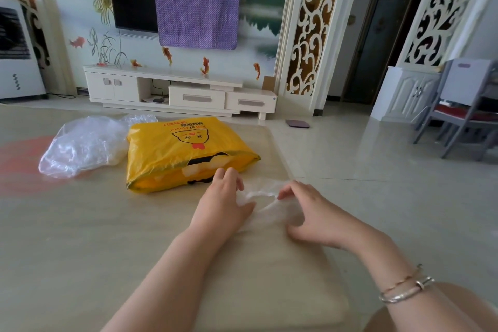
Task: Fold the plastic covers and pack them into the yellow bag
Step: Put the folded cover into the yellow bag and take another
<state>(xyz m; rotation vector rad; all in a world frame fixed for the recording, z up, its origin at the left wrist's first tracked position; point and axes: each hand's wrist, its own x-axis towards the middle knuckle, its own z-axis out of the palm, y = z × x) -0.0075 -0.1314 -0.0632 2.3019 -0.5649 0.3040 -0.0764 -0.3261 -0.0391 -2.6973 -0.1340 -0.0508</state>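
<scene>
A yellow bag (172,151) with a cartoon face lies on the table (80,237), its mouth toward me with clear plastic showing inside. Just in front of it lies a thin clear plastic cover (265,198), between my two hands. My left hand (223,206) rests on its left part, fingers curled at its edge. My right hand (312,213) pinches the cover's right part with fingertips, thumb on the table. A heap of loose clear plastic covers (83,145) lies left of the bag.
The table's right edge (296,183) runs just past my right hand, with tiled floor beyond. A white TV cabinet (177,91) stands against the far wall. A grey chair (463,110) is at the right.
</scene>
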